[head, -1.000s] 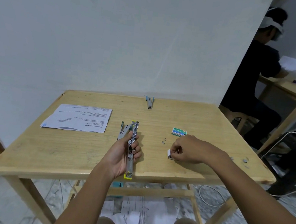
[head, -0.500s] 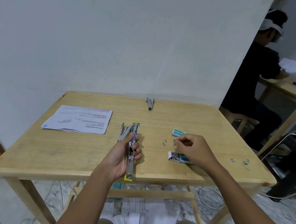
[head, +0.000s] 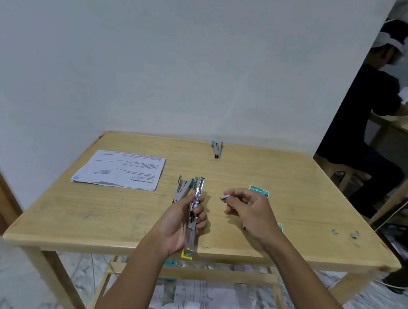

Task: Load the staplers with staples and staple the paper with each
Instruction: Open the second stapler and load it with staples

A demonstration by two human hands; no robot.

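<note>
**Item 1, yellow stapler** (head: pixel 193 213). Hinged open into one long line and held just above the table (head: pixel 296 179), near its near edge. The long axis runs near to far, with the far end leaning slightly right. A yellow tip shows at each end, and the near one hangs over the table edge. Which tip is the nose cannot be told.

**Item 2, left hand** (head: pixel 178 224). Wrapped round the middle of the yellow stapler, fingers curled over its right side.

**Item 3, right hand** (head: pixel 249 212). Just right of the stapler and clear of it. Thumb and forefinger pinch a short staple strip (head: pixel 225 197), which points left toward the open stapler.

**Item 4, other stock.**
- Teal stapler (head: pixel 181 189), lying just left of the yellow one.
- Far stapler (head: pixel 216 150), by the far edge.
- Paper (head: pixel 120 169), far left.
- Green staple box (head: pixel 259 191), beyond the right hand.
- Second box (head: pixel 280 227), mostly hidden under the right wrist.
- Loose staples (head: pixel 354 235), near right.
- Another person (head: pixel 363 115), seated at a separate table, far right.

**Hazards, as judged.**
- The strip is thin and glued, so a hard pinch or a skewed entry into the channel could snap it or scatter staples.
- If the strip goes in legs-up or off-line, it would jam.
- A slack left grip could let the open stapler swing or fold onto the fingers.
- The overhanging near end invites a drop to the floor.
</note>
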